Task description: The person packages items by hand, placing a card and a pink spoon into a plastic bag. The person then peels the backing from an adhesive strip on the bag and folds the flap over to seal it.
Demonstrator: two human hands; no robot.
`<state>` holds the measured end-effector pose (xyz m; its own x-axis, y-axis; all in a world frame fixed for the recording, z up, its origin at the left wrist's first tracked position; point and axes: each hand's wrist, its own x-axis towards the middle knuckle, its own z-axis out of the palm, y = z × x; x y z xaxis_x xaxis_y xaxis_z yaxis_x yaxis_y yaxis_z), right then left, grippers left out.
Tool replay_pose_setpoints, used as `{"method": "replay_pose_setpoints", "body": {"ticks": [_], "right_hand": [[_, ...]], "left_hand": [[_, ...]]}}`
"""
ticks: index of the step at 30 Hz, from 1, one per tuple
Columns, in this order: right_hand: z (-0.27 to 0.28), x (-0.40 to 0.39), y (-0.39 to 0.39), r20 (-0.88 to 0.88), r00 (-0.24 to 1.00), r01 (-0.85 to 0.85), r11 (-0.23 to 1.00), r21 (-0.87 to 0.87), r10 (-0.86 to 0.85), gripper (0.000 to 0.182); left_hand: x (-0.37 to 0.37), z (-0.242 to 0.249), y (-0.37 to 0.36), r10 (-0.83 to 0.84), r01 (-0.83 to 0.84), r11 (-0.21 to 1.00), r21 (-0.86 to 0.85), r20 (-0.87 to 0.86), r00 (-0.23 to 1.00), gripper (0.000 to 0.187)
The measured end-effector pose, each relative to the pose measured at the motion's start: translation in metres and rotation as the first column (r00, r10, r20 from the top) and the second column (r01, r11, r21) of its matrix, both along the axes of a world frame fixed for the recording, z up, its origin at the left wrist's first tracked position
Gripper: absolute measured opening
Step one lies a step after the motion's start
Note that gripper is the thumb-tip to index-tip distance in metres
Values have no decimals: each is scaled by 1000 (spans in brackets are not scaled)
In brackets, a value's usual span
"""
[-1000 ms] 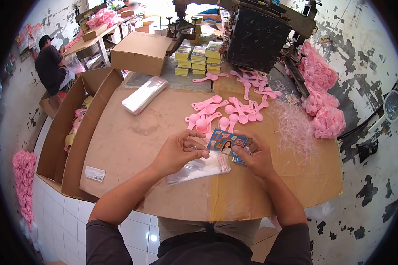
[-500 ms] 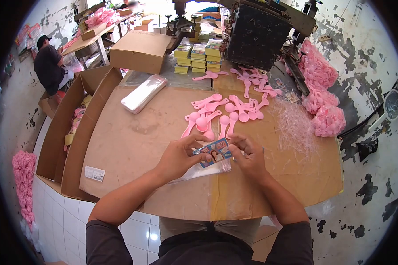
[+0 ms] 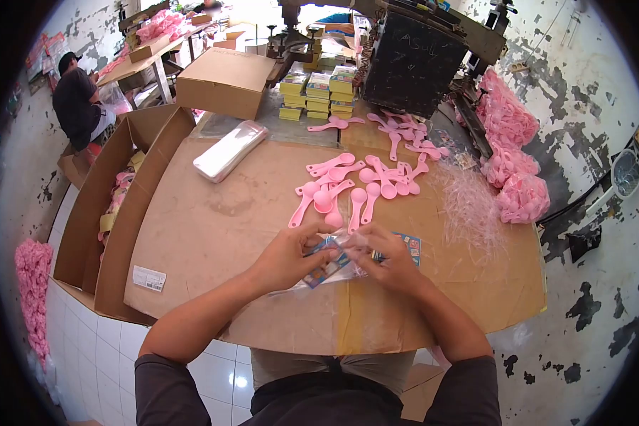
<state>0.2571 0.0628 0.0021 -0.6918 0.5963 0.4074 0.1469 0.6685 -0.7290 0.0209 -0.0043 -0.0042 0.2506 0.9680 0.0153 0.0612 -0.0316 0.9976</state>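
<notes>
My left hand (image 3: 295, 257) pinches a small blue printed card (image 3: 324, 273) near the front of the cardboard-covered table (image 3: 213, 234). Beside it, my right hand (image 3: 385, 259) has its fingertips closed on clear plastic film (image 3: 348, 243) that touches the card. A second blue printed piece (image 3: 409, 245) shows behind my right hand, partly covered by it. Just beyond my hands lie loose pink spoons (image 3: 331, 195).
Plastic sleeves (image 3: 231, 150) lie back left, near a closed carton (image 3: 224, 79). Stacked cards (image 3: 318, 92) stand by a black machine box (image 3: 413, 60). Pink bundles (image 3: 522, 195) and shredded film (image 3: 472, 206) are right. An open carton (image 3: 124, 213) and a person (image 3: 77, 103) are left.
The card has tilted and moved down and left with my left hand. My right hand has shifted from the card to the clear film, and the blue piece behind it has come into view.
</notes>
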Motion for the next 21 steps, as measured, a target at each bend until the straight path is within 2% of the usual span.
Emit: {"method": "replay_pose_setpoints", "body": {"ticks": [3, 4, 6, 8, 9, 11, 14, 17, 19, 21], "right_hand": [[5, 6, 19, -37, 990, -131, 989, 73, 134, 21], [9, 11, 34, -21, 999, -47, 999, 19, 47, 23], [16, 19, 70, 22, 991, 134, 986, -95, -133, 29], [21, 11, 100, 109, 912, 371, 910, 185, -395, 26], [15, 9, 116, 159, 873, 404, 866, 294, -461, 25], [-3, 5, 146, 228, 772, 430, 751, 502, -594, 24], [-17, 0, 166, 213, 786, 323, 678, 660, -581, 31], [-17, -3, 167, 238, 787, 394, 761, 515, -569, 38], [-14, -1, 165, 202, 837, 421, 834, 358, -509, 39], [-9, 0, 159, 134, 890, 410, 894, 183, -436, 39]], "left_hand": [[2, 7, -2, 9, -9, 1000, 9, -59, 998, 41], [1, 10, -2, 26, -26, 1000, 3, -74, 997, 41], [-1, 14, 0, 37, -37, 999, -39, 8, 999, 39], [-2, 8, 3, 43, -40, 999, -36, 86, 995, 38], [-2, -4, 8, 41, -40, 999, -12, 120, 992, 37], [-3, -8, 11, 40, -40, 999, -2, 171, 984, 36], [-5, 2, 8, 45, -39, 999, -35, 186, 982, 32], [-8, 5, 8, 57, -55, 998, -21, 135, 989, 27], [-8, 4, 9, 65, -66, 998, 7, 108, 992, 25], [-5, -1, 10, 79, -81, 997, 6, 195, 978, 29]]}}
